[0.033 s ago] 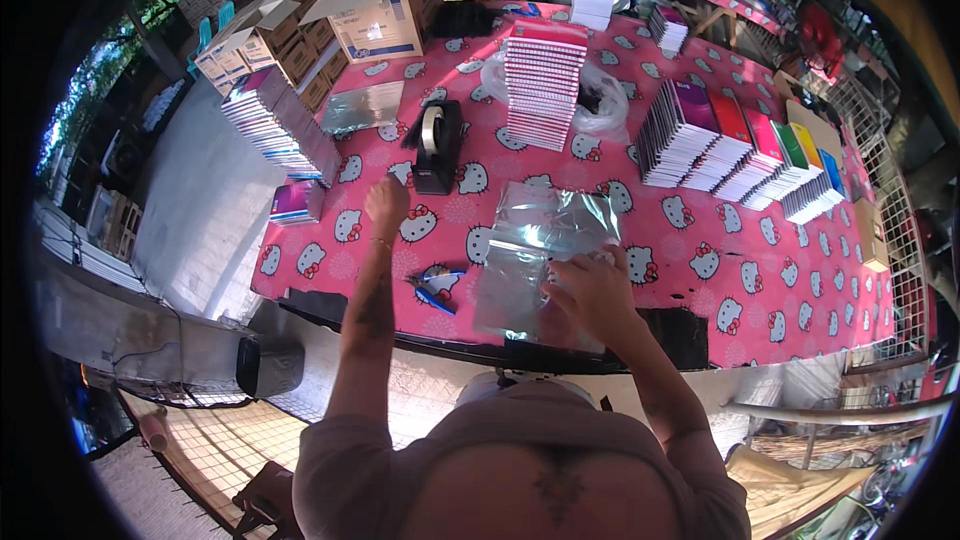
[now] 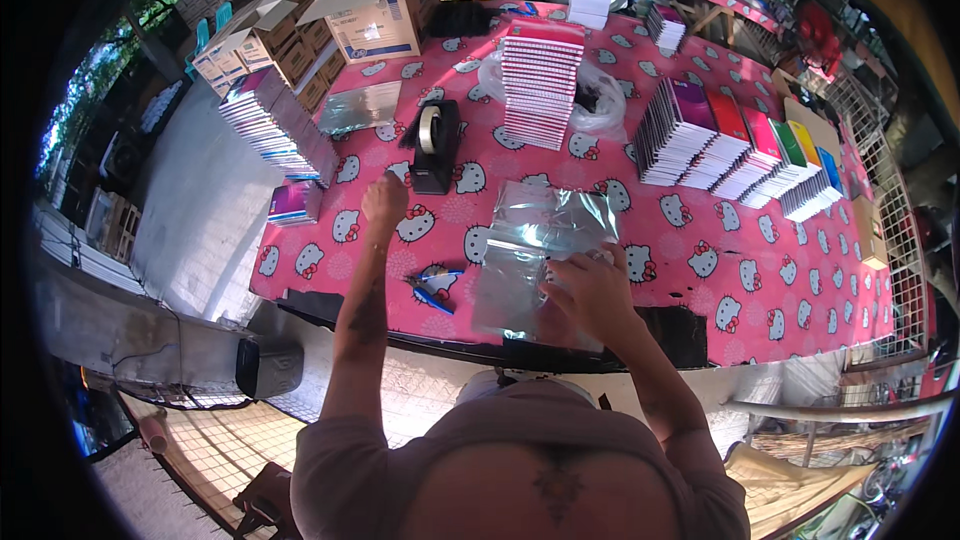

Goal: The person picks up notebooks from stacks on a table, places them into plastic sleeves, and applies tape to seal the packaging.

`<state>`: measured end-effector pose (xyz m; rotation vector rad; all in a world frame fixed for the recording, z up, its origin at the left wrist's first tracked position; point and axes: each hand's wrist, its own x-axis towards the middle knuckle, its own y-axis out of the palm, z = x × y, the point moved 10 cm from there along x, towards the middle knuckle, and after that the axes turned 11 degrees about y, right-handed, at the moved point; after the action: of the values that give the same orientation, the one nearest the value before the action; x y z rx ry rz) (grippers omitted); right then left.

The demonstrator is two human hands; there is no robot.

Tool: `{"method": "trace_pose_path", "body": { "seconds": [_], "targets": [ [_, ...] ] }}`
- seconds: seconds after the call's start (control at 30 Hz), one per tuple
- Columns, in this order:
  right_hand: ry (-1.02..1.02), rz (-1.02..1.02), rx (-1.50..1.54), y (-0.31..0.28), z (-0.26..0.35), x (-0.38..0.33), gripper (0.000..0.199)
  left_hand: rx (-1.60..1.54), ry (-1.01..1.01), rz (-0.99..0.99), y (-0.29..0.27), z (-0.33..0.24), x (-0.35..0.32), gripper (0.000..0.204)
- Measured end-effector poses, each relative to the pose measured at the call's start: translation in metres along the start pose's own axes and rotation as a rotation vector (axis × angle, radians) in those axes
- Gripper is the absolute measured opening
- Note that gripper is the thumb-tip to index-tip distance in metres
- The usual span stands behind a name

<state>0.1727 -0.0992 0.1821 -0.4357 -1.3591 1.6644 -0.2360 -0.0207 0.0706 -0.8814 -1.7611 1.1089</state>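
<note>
A stack of clear plastic sheets point(image 2: 535, 215) lies shiny and a little wrinkled on the table before me. Over its right part is my right hand point(image 2: 592, 285), fingers bent and closed on the plastic; its fingertips are partly hidden by glare. My left hand point(image 2: 385, 202) is curled closed near the table, just left of a black tape dispenser point(image 2: 434, 165) with a roll of tape. Whatever it may hold is hidden. Blue-handled pliers point(image 2: 432, 295) lie between my forearms, left of the plastic.
A tall stack of red-covered notebooks point(image 2: 540, 85) stands beyond the plastic. Coloured notebook stacks point(image 2: 690, 140) line the right, and another pile point(image 2: 275, 125) stands at the left edge. Cardboard boxes point(image 2: 375, 30) sit behind. A silvery plastic pack point(image 2: 362, 107) lies left of the dispenser.
</note>
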Motion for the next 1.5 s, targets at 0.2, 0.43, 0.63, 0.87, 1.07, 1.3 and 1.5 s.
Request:
{"method": "trace_pose_path", "body": {
  "seconds": [0.2,0.43,0.63,0.87,1.07,1.3,1.5],
  "targets": [
    [0.025,0.006,-0.015,-0.007,-0.001,0.005,0.029,-1.265,0.622,0.526,-0.044,-0.216,-0.122,0.024],
    [-0.078,0.026,0.009,-0.009,0.000,0.002,0.041,-1.071,0.999,0.339,-0.070,-0.273,-0.130,0.035],
    [0.309,0.001,0.455,-0.036,-0.104,-0.016,0.058,-0.982,0.972,0.261,-0.078,-0.269,-0.129,0.022],
    [-0.155,0.155,0.192,0.038,-0.081,-0.035,0.073,-0.735,1.168,0.167,-0.067,-0.323,-0.137,0.019],
    [-0.098,0.211,0.204,0.047,-0.078,-0.038,0.074,-0.711,1.081,0.128,-0.049,-0.322,-0.138,0.017],
    [-0.098,0.284,0.146,0.046,-0.075,-0.033,0.075,-0.667,1.044,0.171,-0.059,-0.317,-0.137,0.014],
    [-0.129,0.227,0.203,0.043,-0.068,-0.032,0.070,-0.766,0.648,0.236,-0.032,-0.314,-0.124,0.076]
  ]
}}
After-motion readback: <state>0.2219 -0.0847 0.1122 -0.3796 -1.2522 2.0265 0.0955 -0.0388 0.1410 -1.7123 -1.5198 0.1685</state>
